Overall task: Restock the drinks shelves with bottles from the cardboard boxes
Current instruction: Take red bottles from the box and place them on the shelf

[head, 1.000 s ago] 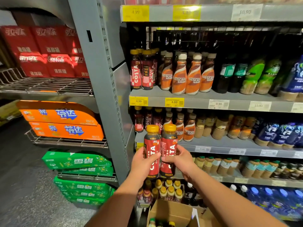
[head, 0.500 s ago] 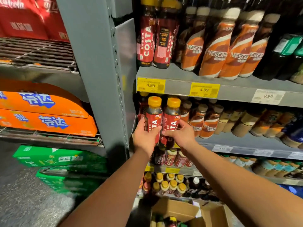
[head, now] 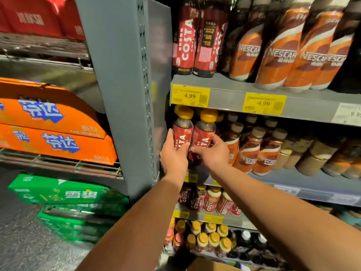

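Left hand (head: 173, 155) and right hand (head: 214, 154) work close together, each gripping the lower body of one red coffee bottle: left bottle (head: 182, 132), right bottle (head: 204, 133). Both bottles are upright and touching, at the left end of the middle shelf (head: 293, 181), between the grey upright (head: 121, 94) and the orange bottles (head: 248, 153). Their caps now sit just under the yellow price label (head: 190, 95), higher and deeper in than half a second earlier. The hands hide their bases.
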Demonstrator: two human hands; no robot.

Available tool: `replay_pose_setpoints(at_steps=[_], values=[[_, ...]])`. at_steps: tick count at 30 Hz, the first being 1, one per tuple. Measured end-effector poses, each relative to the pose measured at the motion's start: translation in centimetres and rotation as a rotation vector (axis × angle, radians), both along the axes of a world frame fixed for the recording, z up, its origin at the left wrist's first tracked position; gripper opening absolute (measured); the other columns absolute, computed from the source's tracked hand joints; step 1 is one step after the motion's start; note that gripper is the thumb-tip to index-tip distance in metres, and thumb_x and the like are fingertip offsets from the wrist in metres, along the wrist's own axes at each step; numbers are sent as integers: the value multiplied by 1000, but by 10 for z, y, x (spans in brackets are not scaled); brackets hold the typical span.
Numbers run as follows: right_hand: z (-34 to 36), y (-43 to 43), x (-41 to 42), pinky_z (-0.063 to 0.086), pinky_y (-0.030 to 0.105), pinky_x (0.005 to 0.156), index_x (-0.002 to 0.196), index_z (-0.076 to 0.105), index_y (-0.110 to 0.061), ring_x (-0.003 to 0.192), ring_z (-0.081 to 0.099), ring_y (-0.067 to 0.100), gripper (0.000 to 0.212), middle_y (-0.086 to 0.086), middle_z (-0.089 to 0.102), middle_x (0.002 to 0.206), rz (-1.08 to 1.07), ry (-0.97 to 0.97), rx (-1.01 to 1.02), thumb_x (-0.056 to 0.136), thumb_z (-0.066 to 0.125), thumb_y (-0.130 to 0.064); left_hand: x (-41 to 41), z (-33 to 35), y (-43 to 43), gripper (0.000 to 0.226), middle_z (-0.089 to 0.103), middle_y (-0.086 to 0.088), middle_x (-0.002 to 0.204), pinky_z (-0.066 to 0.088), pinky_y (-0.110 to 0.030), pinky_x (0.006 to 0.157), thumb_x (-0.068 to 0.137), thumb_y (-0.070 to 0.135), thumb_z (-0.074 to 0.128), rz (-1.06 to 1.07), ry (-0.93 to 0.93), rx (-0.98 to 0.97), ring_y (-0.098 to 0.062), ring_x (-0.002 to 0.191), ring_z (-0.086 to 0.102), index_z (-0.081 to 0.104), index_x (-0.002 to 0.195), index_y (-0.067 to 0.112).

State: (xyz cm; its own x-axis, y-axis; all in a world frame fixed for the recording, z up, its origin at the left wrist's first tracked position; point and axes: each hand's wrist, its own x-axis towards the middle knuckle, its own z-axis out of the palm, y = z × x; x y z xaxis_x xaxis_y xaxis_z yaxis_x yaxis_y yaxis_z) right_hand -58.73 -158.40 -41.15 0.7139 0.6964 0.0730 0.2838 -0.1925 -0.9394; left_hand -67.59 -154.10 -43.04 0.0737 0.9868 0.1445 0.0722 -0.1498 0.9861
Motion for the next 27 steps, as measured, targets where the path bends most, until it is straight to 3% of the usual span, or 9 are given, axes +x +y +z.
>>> replay_pose_setpoints(at_steps=[6, 9, 17, 22, 27], values=[[-29, 9, -3, 53, 39, 89, 102, 60, -22, 91, 65, 17, 45, -1, 70, 99, -27, -11, -46, 65, 86, -15, -2, -26, 3, 42, 65, 9, 107, 49, -28, 88, 89, 14, 61, -25, -25, 0, -9, 98, 61, 52, 128, 27], [-33, 8, -2, 51, 36, 90, 102, 50, -22, 95, 63, 18, 53, 0, 68, 105, -2, -47, -70, 65, 86, -14, -3, -31, 2, 43, 63, 4, 113, 42, -17, 77, 92, 15, 58, -14, 9, -30, -10, 99, 58, 46, 132, 24], [-40, 10, -10, 50, 34, 87, 112, 58, -19, 100, 62, 23, 47, 5, 66, 107, -32, -170, -102, 71, 80, -18, 1, -37, 3, 56, 55, -4, 133, 43, -40, 103, 94, 28, 56, 59, 214, -8, -22, 123, 52, 33, 145, 22], [-37, 9, -8, 42, 25, 72, 100, 55, -12, 89, 62, 21, 35, 5, 65, 96, -95, -115, -147, 75, 79, -17, 0, -33, -3, 36, 62, -9, 121, 44, -38, 86, 96, 32, 52, 152, 374, -34, -30, 112, 57, 51, 125, 12], [-40, 7, -8, 45, 24, 73, 101, 60, -12, 88, 62, 18, 31, 4, 68, 101, -50, -112, -160, 76, 77, -15, 0, -36, -1, 36, 61, -9, 122, 45, -39, 85, 97, 32, 50, 168, 396, -19, -31, 111, 57, 52, 125, 11]])
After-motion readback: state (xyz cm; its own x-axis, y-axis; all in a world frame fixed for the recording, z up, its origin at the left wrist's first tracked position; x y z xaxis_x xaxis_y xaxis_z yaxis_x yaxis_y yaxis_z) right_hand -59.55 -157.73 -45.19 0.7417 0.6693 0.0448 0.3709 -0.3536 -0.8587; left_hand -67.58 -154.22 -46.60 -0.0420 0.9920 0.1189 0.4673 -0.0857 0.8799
